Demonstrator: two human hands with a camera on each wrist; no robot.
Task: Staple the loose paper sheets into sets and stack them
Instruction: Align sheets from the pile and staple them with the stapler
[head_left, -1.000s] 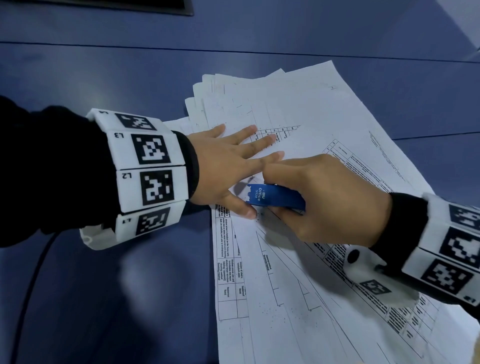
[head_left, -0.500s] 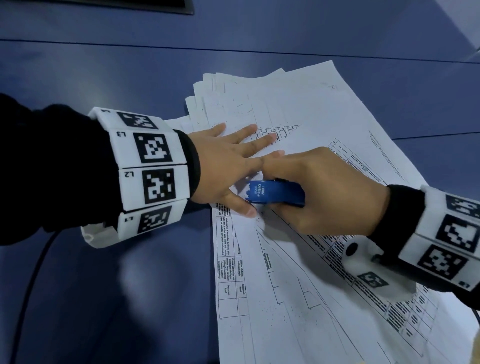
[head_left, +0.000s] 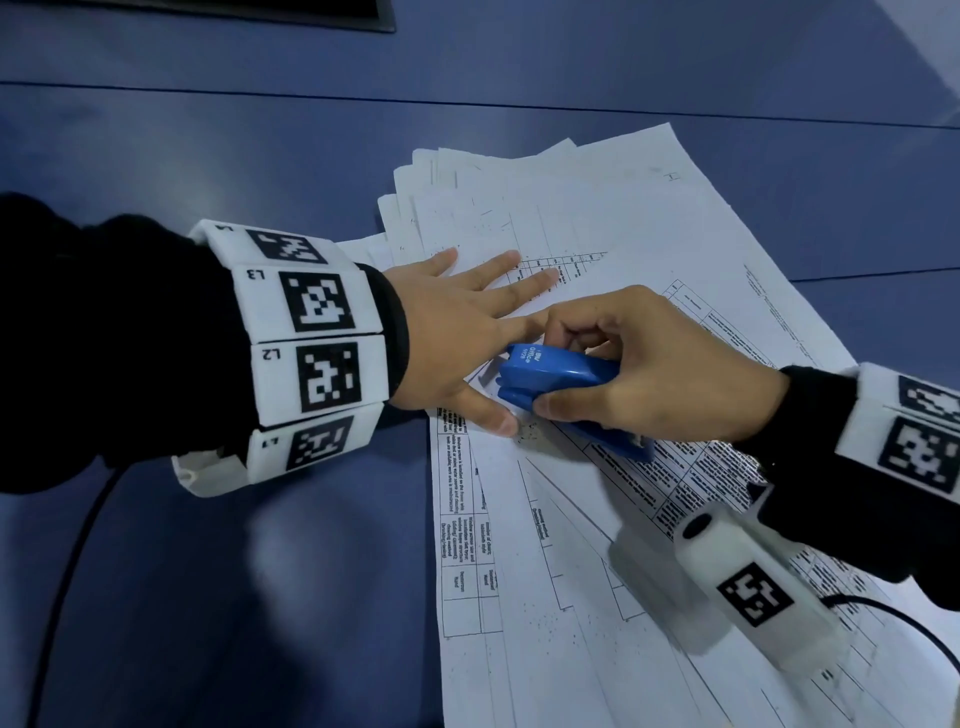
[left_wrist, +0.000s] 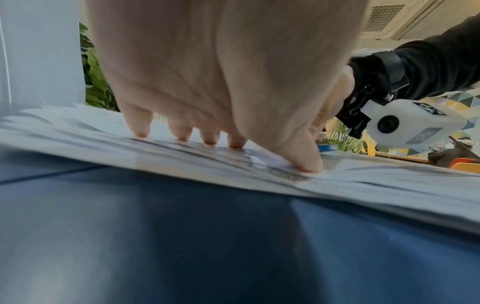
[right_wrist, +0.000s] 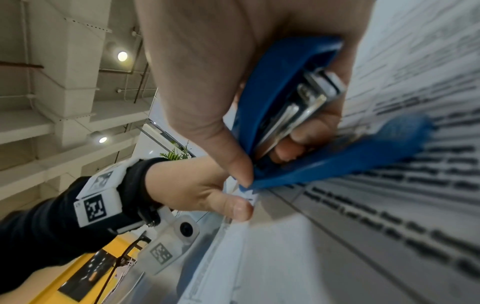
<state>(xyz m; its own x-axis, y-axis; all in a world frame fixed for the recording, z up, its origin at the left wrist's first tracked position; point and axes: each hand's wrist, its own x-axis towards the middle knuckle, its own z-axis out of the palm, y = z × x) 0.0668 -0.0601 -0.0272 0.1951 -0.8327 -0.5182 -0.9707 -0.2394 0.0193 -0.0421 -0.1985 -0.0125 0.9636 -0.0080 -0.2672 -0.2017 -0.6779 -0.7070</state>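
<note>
A spread of printed white paper sheets (head_left: 613, 519) lies on the blue table (head_left: 208, 597). My left hand (head_left: 467, 322) lies flat on the sheets (left_wrist: 182, 160) with fingers straight and the thumb pressing near the top-left corner of the front set. My right hand (head_left: 639, 374) grips a blue stapler (head_left: 561, 384) at that corner, thumb on its near side, fingers curled over the top. The stapler (right_wrist: 298, 115) stands with its top arm lifted off its base, and its nose points at the left thumb (right_wrist: 233, 205).
Several more sheets fan out behind the left hand toward the back (head_left: 467, 176). A dark flat object (head_left: 197, 10) sits at the table's far edge. A black cable (head_left: 67, 571) runs down the left. Bare blue table surface lies to the left and behind.
My right hand has lifted and opened up over the stapler, fingers now curled above it and its top arm raised. The left hand stays flat on the sheets.
</note>
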